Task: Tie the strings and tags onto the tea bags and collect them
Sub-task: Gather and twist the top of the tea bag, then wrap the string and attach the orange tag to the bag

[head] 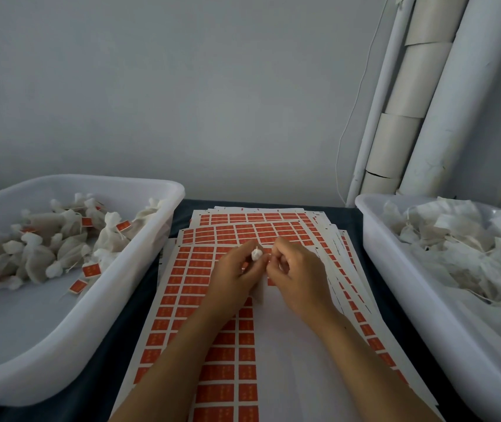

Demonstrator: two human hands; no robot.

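My left hand (pixel 237 274) grips a tea bag (pixel 256 254) upright, gathered top pointing up and body running down behind the fingers, while my right hand (pixel 296 275) pinches beside that top, both above the tag sheets (pixel 182 287), between two white tubs (pixel 139 190).

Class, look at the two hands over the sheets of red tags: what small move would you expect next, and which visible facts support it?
Probably pulling the string tight. The left hand grips a tea bag by its gathered top, and the right hand pinches something thin beside it, so the tie looks unfinished. Tagged bags lie in the left tub, so it likely goes there afterwards.
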